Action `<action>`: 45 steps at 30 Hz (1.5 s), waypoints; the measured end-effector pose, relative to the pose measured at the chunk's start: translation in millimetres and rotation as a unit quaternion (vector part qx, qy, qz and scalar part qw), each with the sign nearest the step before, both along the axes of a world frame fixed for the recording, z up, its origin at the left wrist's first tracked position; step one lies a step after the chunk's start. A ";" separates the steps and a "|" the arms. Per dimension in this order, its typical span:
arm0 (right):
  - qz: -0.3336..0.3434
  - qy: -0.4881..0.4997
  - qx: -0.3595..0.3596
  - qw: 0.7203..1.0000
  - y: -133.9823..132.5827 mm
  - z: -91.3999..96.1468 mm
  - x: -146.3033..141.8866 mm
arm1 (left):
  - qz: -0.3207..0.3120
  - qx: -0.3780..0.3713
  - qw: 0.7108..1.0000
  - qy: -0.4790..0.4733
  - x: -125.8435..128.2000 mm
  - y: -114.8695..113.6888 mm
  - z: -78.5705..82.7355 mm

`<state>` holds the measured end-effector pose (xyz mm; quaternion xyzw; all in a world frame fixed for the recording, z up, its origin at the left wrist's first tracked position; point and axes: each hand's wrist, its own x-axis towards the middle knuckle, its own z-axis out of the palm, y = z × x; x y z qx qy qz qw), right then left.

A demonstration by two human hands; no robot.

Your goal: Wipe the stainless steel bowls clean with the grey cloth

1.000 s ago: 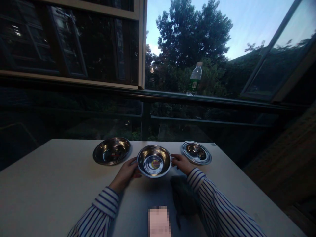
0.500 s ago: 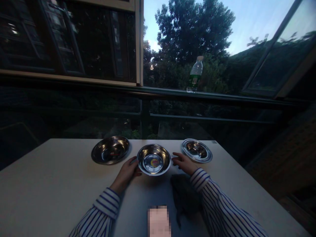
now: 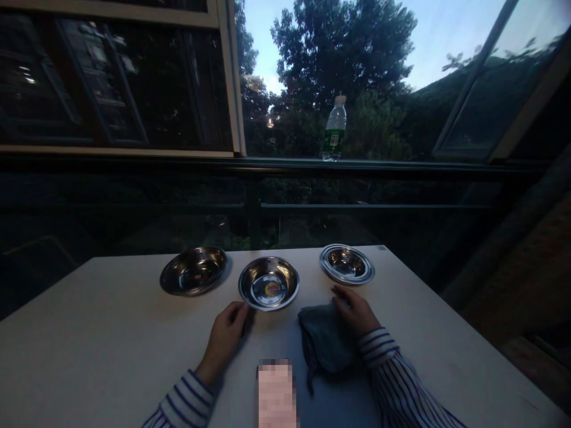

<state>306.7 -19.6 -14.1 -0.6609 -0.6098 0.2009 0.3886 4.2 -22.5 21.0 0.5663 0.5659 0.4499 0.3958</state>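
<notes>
In the head view, a metal bowl (image 3: 269, 276) with a round sticker in its bottom sits upright on the white table (image 3: 111, 321), toward the far edge; take it as the clock's centre. The left hand (image 3: 225, 333) is between seven and eight o'clock, its fingers loosely curled and its thumb tip right by the rim; I cannot tell whether they touch or whether the hand pinches anything. The right hand (image 3: 354, 309) is near four o'clock, apart from the bowl, its fingers bent and close together at the edge of a dark cloth (image 3: 330, 342); whether they grip it I cannot tell. The cloth lies crumpled between four and five o'clock. A darker bowl (image 3: 194, 272) stands just past nine o'clock, and a wide-rimmed dish (image 3: 347, 264) between two and three. At six o'clock is a blurred pink oblong (image 3: 276, 395). Beyond the table, toward one o'clock, a green-labelled bottle (image 3: 335, 131) stands on the ledge (image 3: 285, 166).
</notes>
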 end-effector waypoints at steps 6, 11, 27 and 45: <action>-0.014 -0.045 -0.026 0.999 -5.3 -2.5 4.5 | -0.083 -0.011 0.995 0.061 19.7 -10.7 3.5; -0.030 -0.061 -0.058 0.996 -6.6 -3.1 1.1 | -0.134 -0.005 0.987 0.092 36.2 -13.1 7.1; 0.027 0.078 0.043 0.996 -5.5 4.1 -2.9 | -0.269 0.189 0.913 0.243 63.0 7.1 61.2; 0.113 0.129 0.179 0.969 12.4 110.5 -45.5 | -0.279 0.097 0.951 0.093 48.1 32.6 59.3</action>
